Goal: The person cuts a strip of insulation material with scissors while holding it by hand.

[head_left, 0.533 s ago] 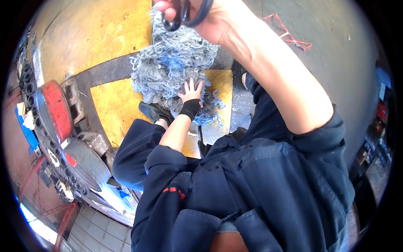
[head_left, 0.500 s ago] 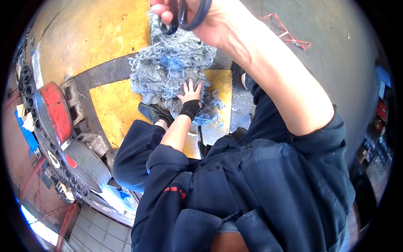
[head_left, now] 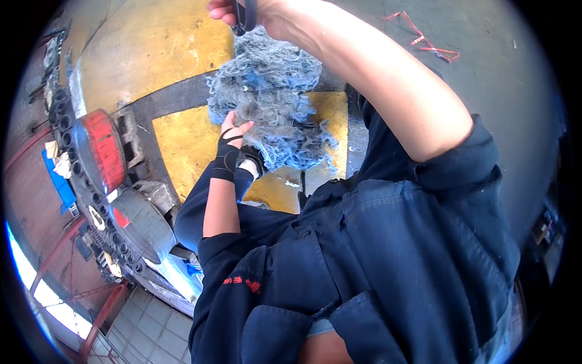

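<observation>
Head view: we had the left hand (head_left: pixel 233 130) at the near-left edge of a tangled grey-blue yarn pile (head_left: pixel 267 91), thumb and fingers parted, nothing seen gripped. Couldn't tell if the fingertips touched fibre or only overlapped it in view. Black wrist wrap (head_left: pixel 226 159) sat just behind that hand. Right hand (head_left: pixel 270 13) was up at the picture's top edge, fingers curled round a black looped handle (head_left: pixel 251 15); whatever lay beyond the handle was cut off, so we couldn't name the tool.

Pile lay right of the left hand and beyond it, below the right hand in the picture, on yellow flooring (head_left: pixel 185 142). We judged it soft, limp and springy, light by the strand but maybe weighty as a lump, not slippery, hard to break yet quick to snag. Loose blue ends by the left hand looked likely to pull out alone; we rated a deep, full-palm hold in the dense middle, just past the left fingertips, as the safer one. Red drum (head_left: pixel 104 151) stood well left of the left hand.
</observation>
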A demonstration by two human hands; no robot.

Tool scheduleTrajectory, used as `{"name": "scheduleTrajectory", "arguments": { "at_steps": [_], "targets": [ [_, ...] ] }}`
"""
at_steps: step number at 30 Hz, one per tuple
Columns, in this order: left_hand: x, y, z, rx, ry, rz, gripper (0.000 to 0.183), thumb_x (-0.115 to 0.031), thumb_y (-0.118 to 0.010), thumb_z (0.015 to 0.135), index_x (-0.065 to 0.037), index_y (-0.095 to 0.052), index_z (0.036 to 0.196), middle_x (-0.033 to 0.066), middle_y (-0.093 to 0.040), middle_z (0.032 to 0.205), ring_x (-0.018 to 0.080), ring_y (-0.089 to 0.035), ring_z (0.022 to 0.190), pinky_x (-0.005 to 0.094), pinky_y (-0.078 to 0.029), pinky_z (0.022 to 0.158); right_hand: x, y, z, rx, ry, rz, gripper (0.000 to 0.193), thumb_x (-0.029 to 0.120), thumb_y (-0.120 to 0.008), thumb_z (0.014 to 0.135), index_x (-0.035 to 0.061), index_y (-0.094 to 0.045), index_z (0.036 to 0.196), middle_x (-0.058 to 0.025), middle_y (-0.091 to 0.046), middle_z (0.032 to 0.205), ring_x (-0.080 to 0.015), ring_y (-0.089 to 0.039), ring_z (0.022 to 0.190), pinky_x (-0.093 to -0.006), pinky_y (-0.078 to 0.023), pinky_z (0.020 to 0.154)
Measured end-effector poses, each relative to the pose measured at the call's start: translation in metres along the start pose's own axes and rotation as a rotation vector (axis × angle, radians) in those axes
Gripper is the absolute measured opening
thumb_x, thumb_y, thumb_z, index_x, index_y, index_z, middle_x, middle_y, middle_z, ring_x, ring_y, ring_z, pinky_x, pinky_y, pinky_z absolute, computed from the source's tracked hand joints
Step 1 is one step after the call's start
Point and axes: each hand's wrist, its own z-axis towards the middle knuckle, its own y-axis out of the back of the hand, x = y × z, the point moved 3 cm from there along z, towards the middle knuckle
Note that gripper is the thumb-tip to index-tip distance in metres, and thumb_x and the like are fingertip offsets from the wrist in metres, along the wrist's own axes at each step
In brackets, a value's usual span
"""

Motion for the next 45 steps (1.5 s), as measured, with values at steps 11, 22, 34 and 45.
{"name": "scheduleTrajectory", "arguments": {
  "at_steps": [11,22,34,45],
  "targets": [
    [-0.163,0.081,-0.072,-0.163,-0.242,-0.559,0.047,0.005,-0.059,0.081,-0.003,-0.046,0.125,0.0131,-0.061,0.105,0.024,-0.063,0.085,0.0355,-0.054,0.071,-0.025,-0.009,-0.019,0.041,0.043,-0.559,0.05,0.045,-0.08,0.064,0.0,-0.066,0.081,-0.0107,-0.065,0.073,-0.0117,-0.061,0.061,-0.0221,-0.05,0.057],
    [-0.241,0.121,-0.079,-0.253,-0.497,-0.413,0.05,0.007,-0.06,0.08,-0.004,-0.046,0.127,0.0133,-0.058,0.115,0.0246,-0.059,0.101,0.0377,-0.051,0.086,-0.055,-0.009,-0.017,0.159,-0.086,-0.703,0.047,0.035,-0.083,0.063,-0.0042,-0.062,0.077,-0.011,-0.063,0.068,-0.0139,-0.061,0.058,-0.0241,-0.049,0.052],
    [0.002,0.003,0.029,-0.409,0.25,-0.279,0.054,-0.011,-0.073,0.074,-0.003,-0.049,0.122,0.0109,-0.059,0.108,0.0237,-0.058,0.097,0.0384,-0.048,0.082,-0.017,-0.002,-0.013,-0.04,0.027,-0.714,0.037,0.033,-0.081,0.064,-0.0009,-0.066,0.065,-0.0092,-0.065,0.061,-0.0143,-0.06,0.051,-0.0275,-0.047,0.049],
    [0.049,-0.066,0.09,-0.192,0.118,0.442,0.139,-0.027,-0.091,0.038,-0.002,-0.002,0.141,0.0214,-0.007,0.148,0.0337,-0.012,0.137,0.0385,-0.017,0.113,-0.019,-0.008,-0.016,-0.066,-0.186,-0.544,0.053,0.039,-0.078,0.068,-0.0055,-0.063,0.092,-0.0153,-0.066,0.079,-0.0185,-0.065,0.074,-0.0272,-0.049,0.068]
  ]
}}
